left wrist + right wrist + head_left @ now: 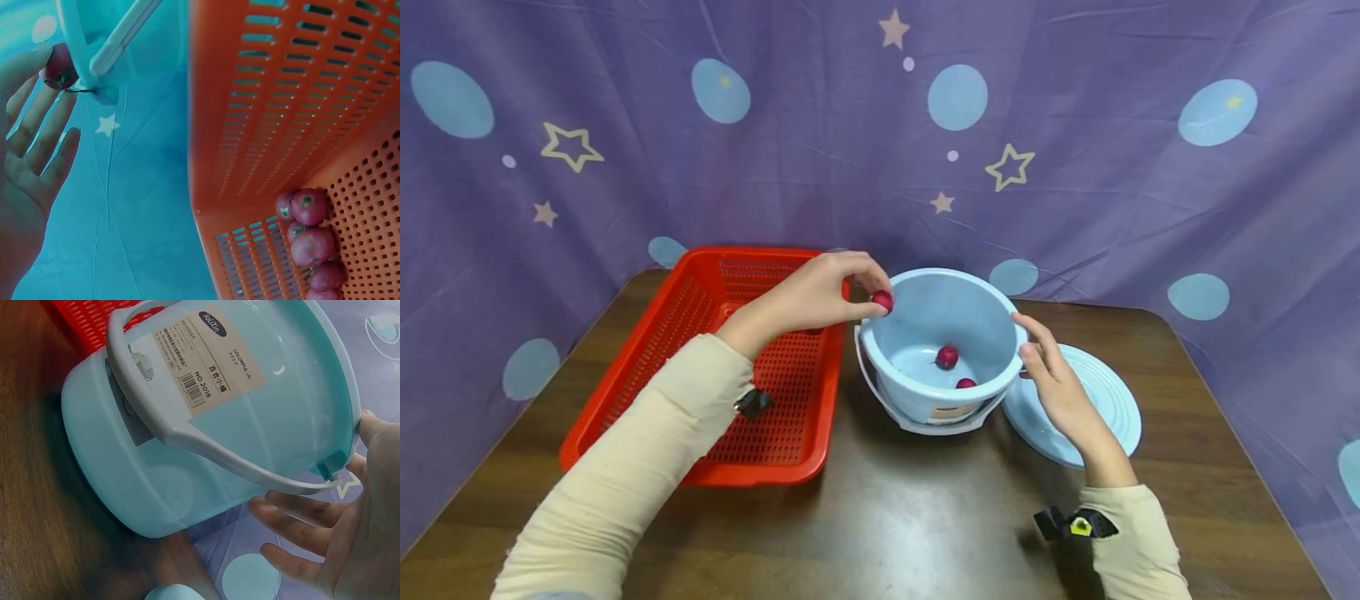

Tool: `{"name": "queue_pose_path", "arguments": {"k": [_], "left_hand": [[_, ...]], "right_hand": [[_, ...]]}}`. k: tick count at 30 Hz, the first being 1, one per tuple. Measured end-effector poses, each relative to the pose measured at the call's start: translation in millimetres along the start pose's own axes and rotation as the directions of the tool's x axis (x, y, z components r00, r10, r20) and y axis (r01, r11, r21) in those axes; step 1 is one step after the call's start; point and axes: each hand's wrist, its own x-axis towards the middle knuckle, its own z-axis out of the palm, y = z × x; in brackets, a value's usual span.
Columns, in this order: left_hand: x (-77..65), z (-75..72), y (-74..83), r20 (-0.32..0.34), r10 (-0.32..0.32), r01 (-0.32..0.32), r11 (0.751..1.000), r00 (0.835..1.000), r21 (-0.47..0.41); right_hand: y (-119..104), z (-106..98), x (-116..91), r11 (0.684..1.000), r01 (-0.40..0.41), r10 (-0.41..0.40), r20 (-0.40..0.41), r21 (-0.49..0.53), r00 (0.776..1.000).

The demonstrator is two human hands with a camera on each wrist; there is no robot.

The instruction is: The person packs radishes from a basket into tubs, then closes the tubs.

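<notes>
Radish (882, 302) pinched between thumb and fingertips of left hand (829, 289), close by rim of pale blue bucket (943, 304). Hands apart: right hand (1056, 383) touching opposite rim, fingers loosely spread. Between them, two radishes (947, 357) inside bucket; under left forearm (632, 454), red basket (829, 417) holding others (312, 245); beneath right wrist, round lid (1108, 408).

bucket (150, 56) cropped in left wrist view, lid (1112, 404) partly hidden

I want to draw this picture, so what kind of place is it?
Perhaps an indoor tabletop made ready for filming, but I can't be sure. A starry purple curtain hangs behind the wooden table, where a red basket and blue bucket stand.
</notes>
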Motion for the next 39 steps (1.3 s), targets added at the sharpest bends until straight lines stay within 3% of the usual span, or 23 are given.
{"name": "queue_pose_path", "arguments": {"k": [9,18,31,39], "left_hand": [[2.0,12.2,-3.8,0.033,0.032,-0.032,0.999,0.999,-0.010],[0.5,12.1,-6.4,0.033,0.059,-0.059,0.998,0.998,0.023],[-12.6,-4.3,-18.2,-0.046,-0.014,0.017,0.998,0.999,0.057],[-22.2,-15.1,-37.4,-0.058,-0.134,0.137,0.990,0.989,0.042]], "right_hand": [[1,0,0,1.000,-0.004,0.004,-0.006,0.009,1.000],[2,0,-2,1.000,0.001,-0.001,-0.007,0.007,1.000],[2,2,-3,1.000,-0.007,0.007,-0.002,0.004,1.000],[2,0,0,1.000,0.002,-0.002,-0.003,0.003,1.000]]}}
